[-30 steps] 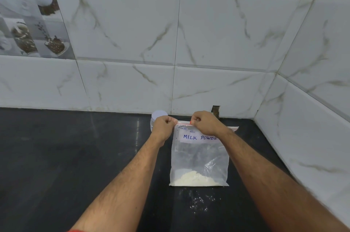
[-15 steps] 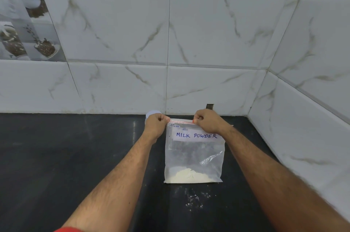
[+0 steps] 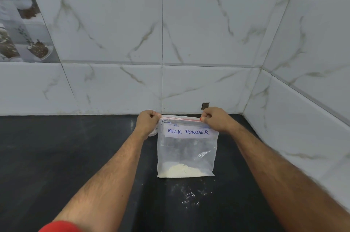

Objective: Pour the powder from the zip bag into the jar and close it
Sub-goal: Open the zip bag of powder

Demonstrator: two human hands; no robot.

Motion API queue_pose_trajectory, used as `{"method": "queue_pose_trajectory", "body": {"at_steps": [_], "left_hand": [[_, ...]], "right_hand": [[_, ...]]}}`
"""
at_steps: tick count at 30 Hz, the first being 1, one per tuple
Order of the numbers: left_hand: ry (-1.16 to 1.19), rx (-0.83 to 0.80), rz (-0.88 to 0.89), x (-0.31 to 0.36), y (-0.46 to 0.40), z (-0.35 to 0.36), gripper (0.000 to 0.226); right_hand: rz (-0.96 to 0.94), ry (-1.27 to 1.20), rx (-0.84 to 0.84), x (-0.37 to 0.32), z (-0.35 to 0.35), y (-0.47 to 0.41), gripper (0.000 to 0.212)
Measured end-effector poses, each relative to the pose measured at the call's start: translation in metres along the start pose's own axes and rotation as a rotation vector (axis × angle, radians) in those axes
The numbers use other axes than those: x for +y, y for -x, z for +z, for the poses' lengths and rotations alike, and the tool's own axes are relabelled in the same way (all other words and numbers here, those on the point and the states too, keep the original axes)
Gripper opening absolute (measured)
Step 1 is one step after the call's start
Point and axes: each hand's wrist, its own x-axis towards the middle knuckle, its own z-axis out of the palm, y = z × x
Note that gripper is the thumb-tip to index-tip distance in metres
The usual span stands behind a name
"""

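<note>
Standing up on the dark desk (image 3: 56, 156) near the corner of the tiled wall (image 3: 208, 42), the zip bag (image 3: 186, 148) has a white label that says MILK POWDER. It is made of thin, clear plastic, so it looks soft and floppy and would fold over if nobody held it. A small heap of powder (image 3: 182, 171) sits at the bottom, so the bag is probably very light. Thin plastic like this can be slippery. The best place to hold it is the stiffer zip strip (image 3: 181, 118) along the top, at the two corners.

That is where both hands are. The left hand (image 3: 148, 121) pinches the top left corner, with its fingers (image 3: 154, 115) closed tight on the strip. The right hand (image 3: 214, 119) pinches the top right corner the same way. Both arms reach straight out from the person, with the backs of the hands facing up. The strip is pulled flat between them.

The zip looks shut, but it is too small to be sure. A bit of the jar (image 3: 153, 131) peeks out behind the left hand, touching or just beside the bag. Some powder specks (image 3: 191, 196) lie on the desk in front of the bag. The powder spills easily, so the bag should be tipped slowly.
</note>
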Motion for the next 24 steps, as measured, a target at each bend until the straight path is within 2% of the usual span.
{"method": "queue_pose_trajectory", "body": {"at_steps": [5, 10, 19, 24], "left_hand": [[-0.01, 0.016, 0.002, -0.001, -0.004, -0.007, 0.022], [-0.026, 0.02, 0.012, 0.001, -0.006, -0.014, 0.016], [-0.037, 0.031, 0.036, 0.006, -0.009, -0.019, 0.015], [0.016, 0.02, 0.061, 0.011, -0.005, -0.021, 0.015]], "right_hand": [[0.017, -0.004, 0.015, 0.009, -0.009, 0.005, 0.021], [0.018, -0.002, 0.02, 0.018, -0.017, 0.013, 0.033], [0.038, -0.013, 0.043, 0.025, -0.027, 0.018, 0.019], [0.023, -0.023, 0.029, 0.023, -0.031, 0.023, 0.025]]}}
